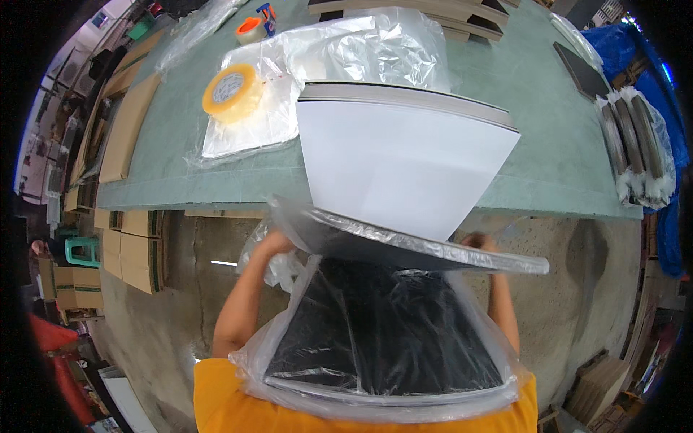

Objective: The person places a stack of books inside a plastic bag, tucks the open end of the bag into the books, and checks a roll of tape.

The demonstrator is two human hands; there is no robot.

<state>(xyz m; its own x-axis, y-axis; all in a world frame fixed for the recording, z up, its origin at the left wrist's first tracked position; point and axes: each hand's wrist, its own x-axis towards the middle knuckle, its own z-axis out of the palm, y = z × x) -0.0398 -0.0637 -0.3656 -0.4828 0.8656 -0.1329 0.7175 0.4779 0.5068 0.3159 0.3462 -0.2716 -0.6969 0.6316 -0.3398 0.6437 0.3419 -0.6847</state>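
A thin dark panel (390,242) in shiny clear plastic is tilted crosswise in front of me, just off the table's front edge. My left hand (274,247) is closed at its left end, fingers partly hidden by loose film. My right hand (479,242) is curled behind its right part, blurred and mostly covered. Between my forearms, a black flat surface (382,325) in a loose clear plastic bag (289,317) lies against my orange shirt; whether it belongs to the same panel, I cannot tell. Beyond, a stack of panels with a white face (404,155) reaches over the table edge.
On the green table (548,173) lie a tape roll (231,92), clear plastic sheets (346,54), a smaller orange-cored roll (250,30) and stacked boards (433,14). Wrapped dark pieces (635,144) stand at the right edge. Cardboard (130,130) lines the left side.
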